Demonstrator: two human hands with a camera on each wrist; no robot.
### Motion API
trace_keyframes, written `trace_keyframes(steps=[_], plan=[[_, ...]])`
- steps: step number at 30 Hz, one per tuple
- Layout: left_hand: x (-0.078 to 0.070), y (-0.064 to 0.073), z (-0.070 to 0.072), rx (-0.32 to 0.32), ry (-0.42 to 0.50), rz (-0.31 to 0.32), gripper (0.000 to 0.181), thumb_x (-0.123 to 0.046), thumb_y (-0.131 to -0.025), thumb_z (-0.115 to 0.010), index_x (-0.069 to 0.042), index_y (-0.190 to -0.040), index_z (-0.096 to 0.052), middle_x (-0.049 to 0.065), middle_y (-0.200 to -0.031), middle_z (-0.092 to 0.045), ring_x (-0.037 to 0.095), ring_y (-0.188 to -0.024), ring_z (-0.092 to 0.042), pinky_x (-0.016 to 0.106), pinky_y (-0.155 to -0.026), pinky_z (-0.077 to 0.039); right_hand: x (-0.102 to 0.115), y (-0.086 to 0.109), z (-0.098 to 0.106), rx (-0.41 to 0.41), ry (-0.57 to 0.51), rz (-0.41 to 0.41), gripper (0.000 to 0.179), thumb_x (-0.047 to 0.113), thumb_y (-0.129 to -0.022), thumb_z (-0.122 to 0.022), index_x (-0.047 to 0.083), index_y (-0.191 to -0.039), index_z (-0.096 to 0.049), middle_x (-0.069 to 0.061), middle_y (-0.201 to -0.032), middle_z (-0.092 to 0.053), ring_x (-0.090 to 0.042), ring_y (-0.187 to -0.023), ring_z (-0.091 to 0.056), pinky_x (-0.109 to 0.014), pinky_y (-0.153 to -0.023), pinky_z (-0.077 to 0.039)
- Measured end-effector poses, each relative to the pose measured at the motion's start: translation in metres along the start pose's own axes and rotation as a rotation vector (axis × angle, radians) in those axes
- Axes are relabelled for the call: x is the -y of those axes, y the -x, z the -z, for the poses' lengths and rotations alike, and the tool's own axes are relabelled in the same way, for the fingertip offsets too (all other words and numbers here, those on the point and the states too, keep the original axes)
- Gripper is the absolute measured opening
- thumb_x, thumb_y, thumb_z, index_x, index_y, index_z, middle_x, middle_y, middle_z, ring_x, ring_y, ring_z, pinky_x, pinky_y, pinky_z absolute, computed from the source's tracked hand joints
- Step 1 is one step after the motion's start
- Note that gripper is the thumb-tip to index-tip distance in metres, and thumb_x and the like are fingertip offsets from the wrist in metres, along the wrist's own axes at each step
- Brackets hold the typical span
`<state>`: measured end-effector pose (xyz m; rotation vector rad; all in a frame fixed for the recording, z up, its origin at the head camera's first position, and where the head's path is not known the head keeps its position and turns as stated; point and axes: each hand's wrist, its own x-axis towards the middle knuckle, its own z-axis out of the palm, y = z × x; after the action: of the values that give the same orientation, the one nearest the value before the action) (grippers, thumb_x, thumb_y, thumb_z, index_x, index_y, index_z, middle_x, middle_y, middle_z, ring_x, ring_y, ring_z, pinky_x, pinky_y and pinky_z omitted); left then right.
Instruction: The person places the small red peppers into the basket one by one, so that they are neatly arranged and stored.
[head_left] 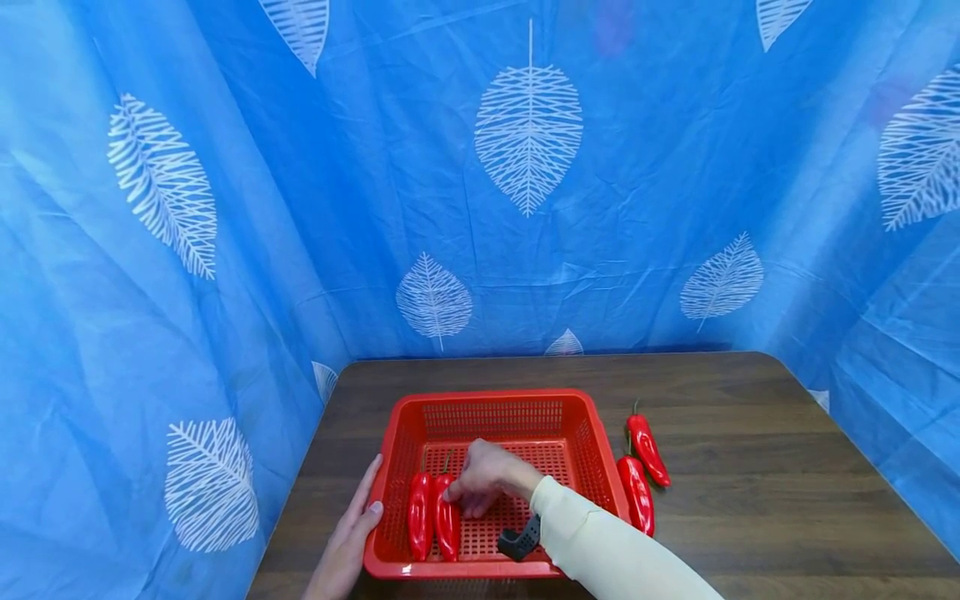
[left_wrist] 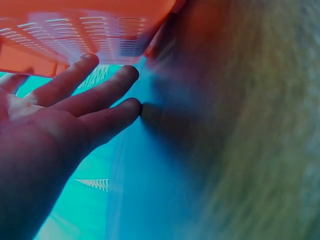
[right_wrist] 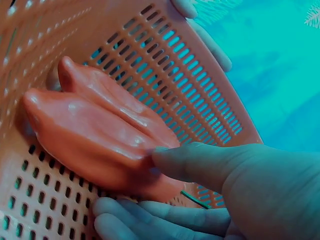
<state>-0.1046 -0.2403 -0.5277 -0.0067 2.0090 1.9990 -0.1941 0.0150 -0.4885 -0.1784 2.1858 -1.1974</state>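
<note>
Left edge: left hand [head_left: 348, 533], thumb at the rim of a red plastic basket [head_left: 491, 570], fingers straight and spread wide along the outer left wall, gripping nothing.

Inside, left part of the floor: left red chili pepper [head_left: 419, 521], then a second red chili pepper [head_left: 447, 533] close beside it, stems to the far side. Right hand [head_left: 483, 479] reaches in from the near right; thumb on the second chili, other fingers bent low along its right side (pinch or mere touch, cannot tell).

Right of basket, on the table [head_left: 750, 467]: near loose chili [head_left: 637, 497] close by the wall, far loose chili [head_left: 647, 450] beyond it.

Risks, my judgement: thumb pressure could roll the second chili into its neighbour; the black wristband [head_left: 517, 542], low over the floor, might snag; a basket nudged right could push the near chili.

Materials: chilies glossy, smooth, long, tapering, with thin green stems; basket slotted, stiff, rounded corners; table dark wood-grain; cream sleeve [head_left: 607, 533] creased.
</note>
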Motion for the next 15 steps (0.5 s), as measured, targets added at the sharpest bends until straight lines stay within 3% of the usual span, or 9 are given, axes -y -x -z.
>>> trace_keyframes(steps=[4,15], plan=[[0.0,0.0,0.0,0.001,-0.003,0.0,0.075,-0.034,-0.114,-0.052,-0.032,-0.178,-0.012,0.02,-0.183,-0.014,0.054,-0.153,-0.044,0.057,-0.101,-0.063,0.002,0.002,0.003,-0.022,0.049,0.022,0.02,0.017,-0.094,-0.087,0.004,-0.08,-0.08,-0.015,-0.075,-0.079,-0.03,-0.07,-0.081,-0.039,-0.064,-0.068],[0.001,0.002,0.001,0.033,-0.016,-0.033,0.071,-0.033,-0.117,-0.046,-0.033,-0.178,-0.009,0.022,-0.182,-0.013,0.049,-0.15,-0.049,0.051,-0.103,-0.063,0.011,0.02,0.03,0.114,-0.005,0.11,0.024,0.02,-0.097,-0.084,-0.003,-0.098,-0.083,-0.021,-0.092,-0.082,-0.041,-0.088,-0.083,-0.05,-0.078,-0.07]])
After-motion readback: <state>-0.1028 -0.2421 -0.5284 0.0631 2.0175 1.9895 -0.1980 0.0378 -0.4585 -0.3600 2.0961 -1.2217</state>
